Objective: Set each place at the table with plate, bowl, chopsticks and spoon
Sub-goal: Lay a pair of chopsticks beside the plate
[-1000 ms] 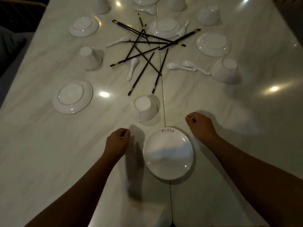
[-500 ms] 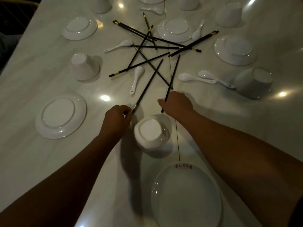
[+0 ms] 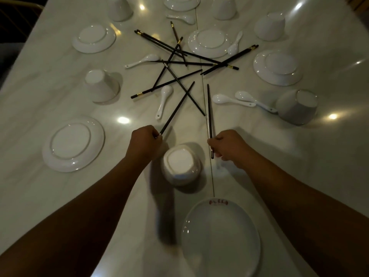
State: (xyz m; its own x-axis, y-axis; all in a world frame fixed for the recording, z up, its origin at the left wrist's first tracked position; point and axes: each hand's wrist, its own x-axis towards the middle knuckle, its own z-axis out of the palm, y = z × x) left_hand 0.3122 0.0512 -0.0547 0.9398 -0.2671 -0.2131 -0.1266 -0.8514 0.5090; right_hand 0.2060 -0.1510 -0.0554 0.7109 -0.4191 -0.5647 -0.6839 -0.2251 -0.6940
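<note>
A white plate [image 3: 220,236] with red lettering lies face up at the near edge. Just beyond it stands an upturned white bowl [image 3: 180,163]. My left hand [image 3: 145,141] pinches the near end of a black chopstick [image 3: 176,108] that slants up to the right. My right hand [image 3: 229,146] grips another black chopstick [image 3: 209,110], which points almost straight away from me. Both hands flank the bowl. A tangle of several black chopsticks [image 3: 179,62] lies in the table's middle.
Upturned plates lie at the left [image 3: 72,143], far left [image 3: 93,39], centre back [image 3: 209,43] and right [image 3: 277,66]. Upturned bowls stand at the left [image 3: 101,85] and right [image 3: 297,106]. White spoons [image 3: 163,100] [image 3: 231,99] lie among the chopsticks.
Both hands reached forward from beside the plate to the chopstick pile and each took hold of one chopstick. The right one has been drawn back out of the tangle.
</note>
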